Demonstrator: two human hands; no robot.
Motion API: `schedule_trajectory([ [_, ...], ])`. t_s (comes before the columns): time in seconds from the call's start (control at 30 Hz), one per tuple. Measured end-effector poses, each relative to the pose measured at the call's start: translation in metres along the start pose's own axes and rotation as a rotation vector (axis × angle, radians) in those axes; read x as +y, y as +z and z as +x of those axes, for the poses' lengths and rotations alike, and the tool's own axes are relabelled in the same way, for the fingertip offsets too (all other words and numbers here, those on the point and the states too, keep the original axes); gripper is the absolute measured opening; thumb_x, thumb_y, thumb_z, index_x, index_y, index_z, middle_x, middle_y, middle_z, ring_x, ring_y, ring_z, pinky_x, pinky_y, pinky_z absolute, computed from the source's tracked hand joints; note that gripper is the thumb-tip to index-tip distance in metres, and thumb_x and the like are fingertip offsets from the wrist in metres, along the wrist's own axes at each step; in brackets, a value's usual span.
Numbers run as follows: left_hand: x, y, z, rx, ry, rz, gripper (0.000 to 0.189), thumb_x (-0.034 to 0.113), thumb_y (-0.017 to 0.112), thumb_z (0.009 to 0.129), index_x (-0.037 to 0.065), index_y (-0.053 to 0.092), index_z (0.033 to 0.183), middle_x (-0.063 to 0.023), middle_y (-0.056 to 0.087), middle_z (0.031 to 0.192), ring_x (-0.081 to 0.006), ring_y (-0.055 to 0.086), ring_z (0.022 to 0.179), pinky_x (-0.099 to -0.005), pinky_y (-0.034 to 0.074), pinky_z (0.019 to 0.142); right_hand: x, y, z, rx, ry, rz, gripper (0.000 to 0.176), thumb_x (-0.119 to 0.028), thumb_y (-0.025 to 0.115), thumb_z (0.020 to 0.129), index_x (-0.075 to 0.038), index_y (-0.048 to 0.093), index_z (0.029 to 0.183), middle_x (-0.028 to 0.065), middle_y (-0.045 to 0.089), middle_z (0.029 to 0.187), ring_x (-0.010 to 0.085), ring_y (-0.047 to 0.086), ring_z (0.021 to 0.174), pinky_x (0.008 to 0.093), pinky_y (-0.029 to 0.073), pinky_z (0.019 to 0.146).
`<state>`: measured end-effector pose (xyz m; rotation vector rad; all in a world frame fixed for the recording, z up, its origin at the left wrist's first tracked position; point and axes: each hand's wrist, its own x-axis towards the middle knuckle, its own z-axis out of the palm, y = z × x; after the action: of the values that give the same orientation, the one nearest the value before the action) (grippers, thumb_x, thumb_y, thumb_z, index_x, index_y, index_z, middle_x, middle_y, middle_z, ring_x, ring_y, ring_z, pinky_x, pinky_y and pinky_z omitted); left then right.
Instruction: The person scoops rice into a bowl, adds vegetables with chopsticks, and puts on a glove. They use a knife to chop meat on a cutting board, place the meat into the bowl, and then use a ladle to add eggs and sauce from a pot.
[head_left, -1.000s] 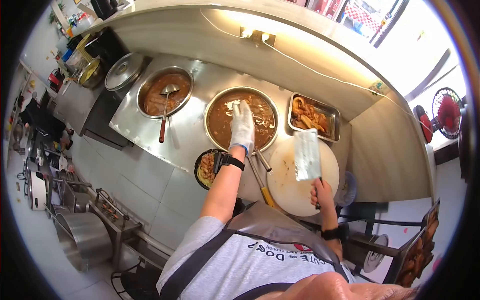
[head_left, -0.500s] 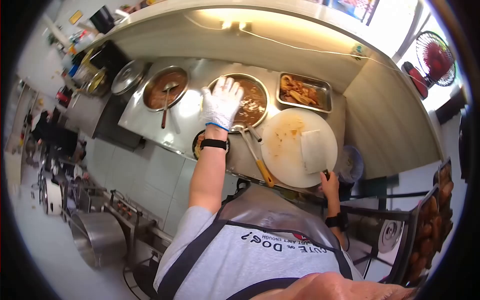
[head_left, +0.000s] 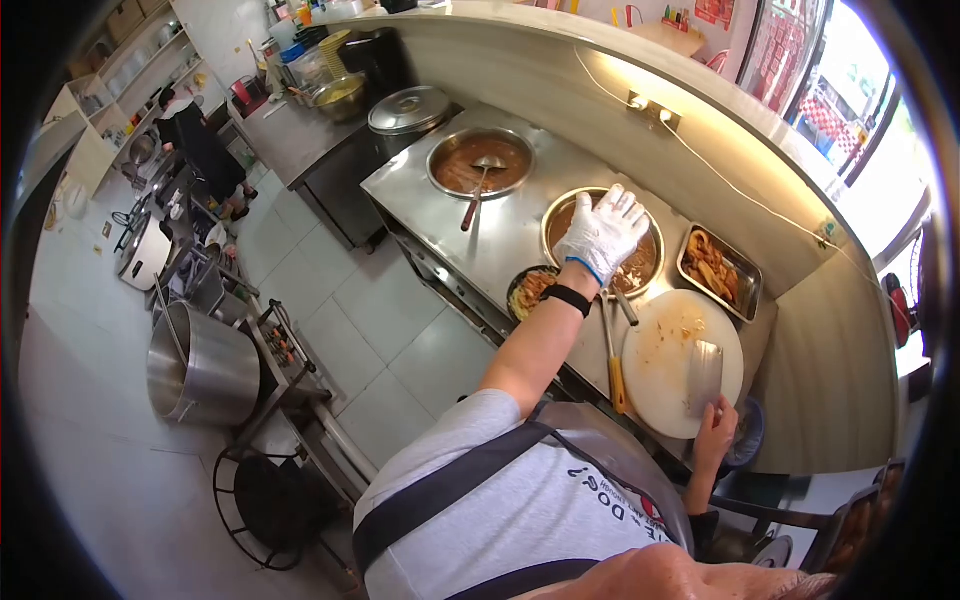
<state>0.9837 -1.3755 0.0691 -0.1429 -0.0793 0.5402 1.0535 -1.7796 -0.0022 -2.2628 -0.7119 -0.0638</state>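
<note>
Over the right-hand pot of brown sauce point(head_left: 653, 262) is my left hand point(head_left: 605, 232), in a clear plastic glove with its fingers spread and nothing held. A bowl of food point(head_left: 526, 300) sits below that wrist. My right hand point(head_left: 716, 430) is closed round the handle of a cleaver point(head_left: 705, 372), whose wide blade lies over the right part of the round white cutting board point(head_left: 655, 345). Orange-brown stains and crumbs mark the board. Left of it rests a utensil with a yellow handle point(head_left: 617, 385).
A tray of browned meat point(head_left: 735, 275) stands behind the board. Another sauce pot point(head_left: 455, 185) holds a ladle point(head_left: 481, 190). Further left is a lidded pot point(head_left: 408, 108). A person in dark clothing point(head_left: 200, 145) stands far left, beyond a large steel pot point(head_left: 225, 365).
The view has swung left, so the counter appears further right and the other person now shows. My left hand remains over the pot with fingers spread; my right hand still holds the cleaver.
</note>
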Motion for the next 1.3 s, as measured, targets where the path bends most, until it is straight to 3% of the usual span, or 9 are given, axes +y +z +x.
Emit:
schedule_trajectory([
  [0.17,0.079,0.016,-0.023,-0.075,-0.030,0.004,0.073,0.060,0.034,0.097,0.011,0.026,0.151,-0.0096,0.018,0.160,-0.0291,0.014,0.148,-0.0458,0.020,0.116,-0.119,0.060,-0.004,-0.057,-0.025,0.256,0.027,-0.010,0.058,0.094,0.001,0.060,0.119,0.0144,0.063,0.106,0.0203,0.065,0.086,0.0314,0.052,0.077],
  [0.2,0.096,0.030,-0.032,-0.007,0.046,0.112,0.074,0.060,0.029,0.098,0.007,0.031,0.148,-0.0147,0.032,0.151,-0.0350,0.028,0.139,-0.0487,0.024,0.114,-0.142,0.077,-0.006,-0.129,0.017,0.372,0.026,-0.010,0.058,0.095,0.001,0.061,0.118,0.0132,0.065,0.104,0.0183,0.066,0.086,0.0304,0.053,0.076],
  [0.33,0.202,0.011,-0.048,-0.431,-0.054,0.099,0.073,0.061,0.031,0.096,0.008,0.035,0.146,-0.0145,0.036,0.150,-0.0349,0.036,0.133,-0.0487,0.026,0.113,-0.212,0.158,-0.018,-0.406,0.097,0.637,0.026,-0.012,0.057,0.096,0.002,0.061,0.117,0.0109,0.069,0.093,0.0138,0.066,0.083,0.0274,0.054,0.072],
  [0.37,0.207,0.043,-0.070,-0.073,0.108,0.197,0.072,0.061,0.031,0.097,0.008,0.037,0.145,-0.0137,0.035,0.151,-0.0346,0.035,0.135,-0.0491,0.025,0.114,-0.230,0.168,-0.021,-0.393,0.109,0.633,0.026,-0.012,0.057,0.096,0.002,0.061,0.117,0.0109,0.069,0.093,0.0138,0.066,0.083,0.0274,0.054,0.072],
  [0.63,0.310,0.041,-0.090,-0.022,0.174,0.178,0.072,0.059,0.033,0.098,0.012,0.026,0.152,-0.0098,0.023,0.158,-0.0308,0.020,0.146,-0.0470,0.020,0.117,-0.342,0.266,0.014,-0.739,-0.019,0.562,0.026,-0.013,0.057,0.095,0.002,0.061,0.115,0.0088,0.069,0.085,0.0134,0.066,0.077,0.0278,0.054,0.068],
  [0.9,0.352,0.043,-0.058,0.090,0.228,0.346,0.074,0.059,0.033,0.098,0.009,0.023,0.152,-0.0107,0.020,0.160,-0.0304,0.018,0.147,-0.0476,0.018,0.118,-0.365,0.406,0.094,-0.703,-0.105,0.274,0.054,-0.033,0.066,0.085,0.010,0.054,0.116,0.0270,0.065,0.104,0.0399,0.064,0.097,0.0452,0.050,0.084],
  [1.1,0.391,0.048,-0.013,0.124,0.189,0.473,0.061,0.047,0.033,0.102,0.008,0.029,0.148,-0.0095,0.023,0.158,-0.0254,0.020,0.146,-0.0449,0.018,0.119,-0.376,0.483,0.118,-0.703,0.064,0.238,0.062,-0.035,0.071,0.082,0.013,0.048,0.114,0.0330,0.061,0.106,0.0457,0.061,0.099,0.0481,0.049,0.086],
  [1.23,0.429,0.038,0.027,0.089,-0.025,-0.377,0.046,0.034,0.033,0.104,0.007,0.038,0.141,-0.0098,0.037,0.150,-0.0245,0.027,0.143,-0.0423,0.021,0.118,-0.380,0.513,0.123,-0.793,0.084,0.215,0.055,-0.026,0.067,0.085,0.010,0.044,0.120,0.0321,0.060,0.108,0.0461,0.061,0.099,0.0484,0.050,0.086],
  [1.3,0.441,0.037,0.049,-0.028,0.017,0.243,0.046,0.034,0.036,0.104,0.008,0.039,0.141,-0.0102,0.042,0.145,-0.0268,0.030,0.142,-0.0445,0.024,0.117,-0.376,0.548,0.121,-0.697,0.052,-0.013,0.047,-0.016,0.060,0.088,0.009,0.041,0.123,0.0311,0.058,0.111,0.0462,0.061,0.099,0.0487,0.051,0.085],
])
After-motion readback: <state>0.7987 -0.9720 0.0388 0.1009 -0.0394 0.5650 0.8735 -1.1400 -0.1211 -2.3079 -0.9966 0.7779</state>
